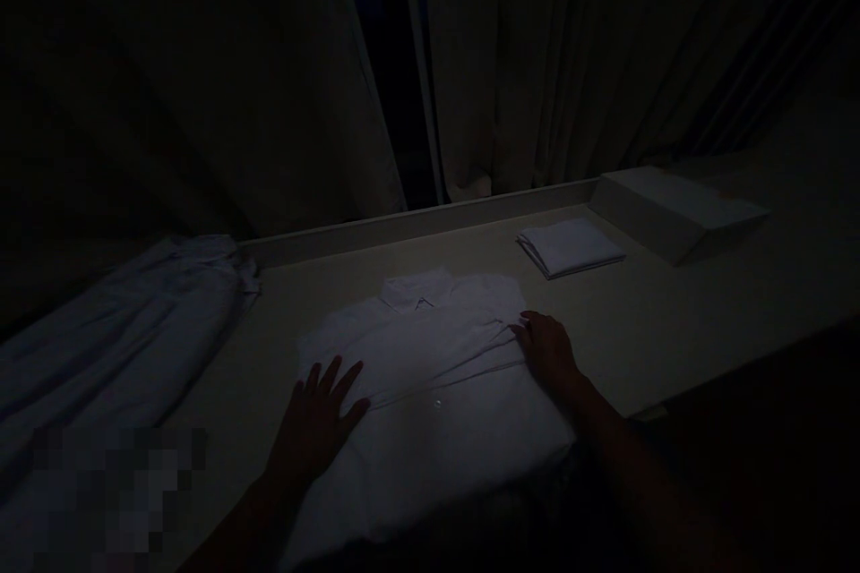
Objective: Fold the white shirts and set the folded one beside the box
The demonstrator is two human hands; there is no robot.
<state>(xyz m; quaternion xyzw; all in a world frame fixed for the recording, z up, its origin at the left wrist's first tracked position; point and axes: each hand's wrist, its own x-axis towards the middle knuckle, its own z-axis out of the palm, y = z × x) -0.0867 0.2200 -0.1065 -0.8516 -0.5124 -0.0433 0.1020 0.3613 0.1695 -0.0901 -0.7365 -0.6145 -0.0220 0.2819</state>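
A white collared shirt (403, 457) lies front up on the table, its collar (417, 291) toward the back and its lower edge at the near side. A sleeve is laid across the chest in long folds, just above a small button. My left hand (321, 421) rests flat on the shirt's left part with fingers spread. On the right side, my right hand (547, 349) has its thumb and fingertips closed at the end of the folded sleeve (480, 354).
A folded white cloth (571, 246) lies at the back right, beside a pale box (678, 210). More white garments (134, 331) are heaped at the left. A low ledge (423, 219) runs along the table's back, with curtains (497, 63) behind. The room is very dark.
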